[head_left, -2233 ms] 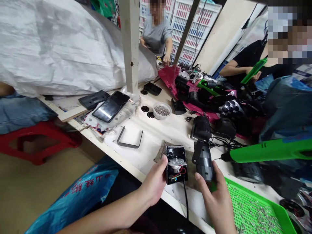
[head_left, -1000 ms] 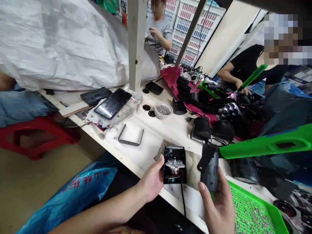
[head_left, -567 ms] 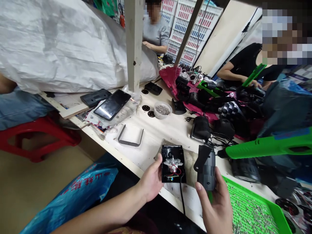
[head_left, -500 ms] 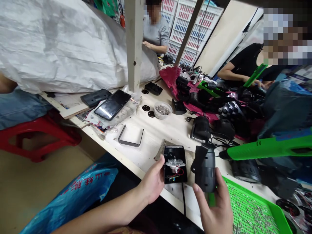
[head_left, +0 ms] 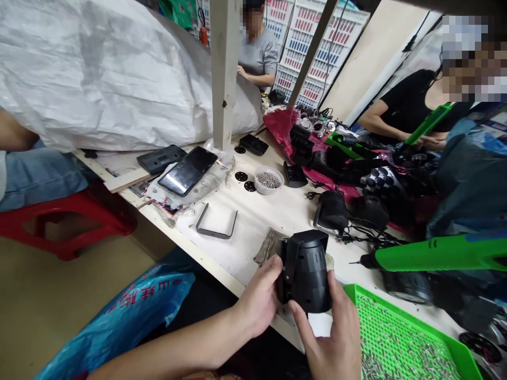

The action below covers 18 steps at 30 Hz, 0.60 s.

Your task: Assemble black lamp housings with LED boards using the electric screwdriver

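A red plastic stool [head_left: 59,221] stands on the floor at far left, and a blue woven plastic bag [head_left: 119,311] lies below the front edge of a white-topped workbench [head_left: 253,224]. On the bench, at 10 o'clock from the work, a black-screened tablet [head_left: 188,171] rests on a clear plastic sheet [head_left: 209,179]. A bent grey metal bracket [head_left: 216,221] lies nearer the front edge.

The person's left hand [head_left: 257,301] is at 9 o'clock from a black faceted plastic lamp housing [head_left: 304,274], fingers closed around its left side. The right hand [head_left: 332,338] is at 5 o'clock, curled narrowly under and around the lower right of the same housing. Both hands hold it clear of the bench top, tilted, with its flat bracket facing left.

At 12 o'clock, a white bowl of steel balls [head_left: 268,179] sits on the bench beside two small black perforated discs [head_left: 245,180]. At 1 o'clock, a similar black lamp housing [head_left: 330,211] sits among black cables. At 3 o'clock, a green electric screwdriver [head_left: 439,258] is held out across the bench by a hand outside the frame. At 4 o'clock, a green perforated tray [head_left: 404,338] holds many silver screws [head_left: 407,353].
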Tool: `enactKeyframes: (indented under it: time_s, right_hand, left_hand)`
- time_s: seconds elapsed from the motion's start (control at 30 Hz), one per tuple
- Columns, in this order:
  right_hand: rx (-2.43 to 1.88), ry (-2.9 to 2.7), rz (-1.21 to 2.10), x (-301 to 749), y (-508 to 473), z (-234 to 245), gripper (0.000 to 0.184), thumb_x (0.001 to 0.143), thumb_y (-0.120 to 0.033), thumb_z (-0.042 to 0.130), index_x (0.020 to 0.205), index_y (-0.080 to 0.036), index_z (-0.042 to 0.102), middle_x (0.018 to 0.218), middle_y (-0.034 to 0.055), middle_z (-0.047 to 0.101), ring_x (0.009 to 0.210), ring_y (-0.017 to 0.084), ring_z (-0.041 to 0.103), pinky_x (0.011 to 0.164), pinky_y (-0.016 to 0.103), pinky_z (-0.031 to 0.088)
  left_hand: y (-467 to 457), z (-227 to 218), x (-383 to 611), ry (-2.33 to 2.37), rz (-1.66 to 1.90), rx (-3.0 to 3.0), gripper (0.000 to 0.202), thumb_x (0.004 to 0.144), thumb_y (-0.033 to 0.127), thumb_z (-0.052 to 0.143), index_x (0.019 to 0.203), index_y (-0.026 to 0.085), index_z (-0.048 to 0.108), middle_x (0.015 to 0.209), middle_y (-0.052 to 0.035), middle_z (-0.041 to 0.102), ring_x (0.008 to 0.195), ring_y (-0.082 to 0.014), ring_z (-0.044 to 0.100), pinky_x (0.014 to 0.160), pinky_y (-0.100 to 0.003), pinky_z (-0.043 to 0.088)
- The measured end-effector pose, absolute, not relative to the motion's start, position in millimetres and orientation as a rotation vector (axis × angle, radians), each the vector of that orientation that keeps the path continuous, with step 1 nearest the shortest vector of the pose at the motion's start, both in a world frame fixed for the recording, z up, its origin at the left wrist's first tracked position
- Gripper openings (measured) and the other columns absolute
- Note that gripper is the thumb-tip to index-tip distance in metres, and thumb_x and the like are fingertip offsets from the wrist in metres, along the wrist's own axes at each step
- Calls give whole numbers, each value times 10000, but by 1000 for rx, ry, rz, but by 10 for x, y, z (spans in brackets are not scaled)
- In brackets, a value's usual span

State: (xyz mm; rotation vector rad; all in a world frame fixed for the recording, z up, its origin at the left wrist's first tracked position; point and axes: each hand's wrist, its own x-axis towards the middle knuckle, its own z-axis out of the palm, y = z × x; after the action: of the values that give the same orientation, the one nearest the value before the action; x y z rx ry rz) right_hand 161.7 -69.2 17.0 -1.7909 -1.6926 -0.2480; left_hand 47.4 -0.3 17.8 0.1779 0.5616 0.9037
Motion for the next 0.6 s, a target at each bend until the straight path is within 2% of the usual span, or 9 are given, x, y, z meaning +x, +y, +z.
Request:
enactKeyframes:
  time_s: [0.17, 0.43, 0.6]
  right_hand:
    - [-1797, -1694, -281, 1600, -695, 163, 741, 840, -490, 592, 1419, -88, 365, 1191, 238, 590, 1032, 354, 583, 817, 527, 485]
    - [-1801, -1712, -296, 1671, -751, 141, 811, 801, -453, 646, 1470, -166, 290, 1236, 217, 561, 1078, 367, 562, 834, 539, 476]
    - [-1817, -1729, -180, 1662, -767, 52, 757, 822, -452, 622, 1451, -166, 313, 1228, 212, 578, 1056, 352, 585, 821, 525, 492]
  left_hand:
    - [1, 200, 491, 550, 919, 201, 403, 761, 523, 699, 983, 187, 686, 1059, -75, 695, 1110, -254, 578, 949, -325, 424]
    - [-15, 209, 491, 583, 898, 174, 382, 719, 502, 746, 933, 195, 673, 982, -54, 707, 1062, -246, 599, 890, -308, 452]
    - [-22, 185, 495, 617, 897, 175, 405, 700, 518, 753, 923, 191, 666, 984, -64, 705, 1084, -275, 587, 896, -344, 445]
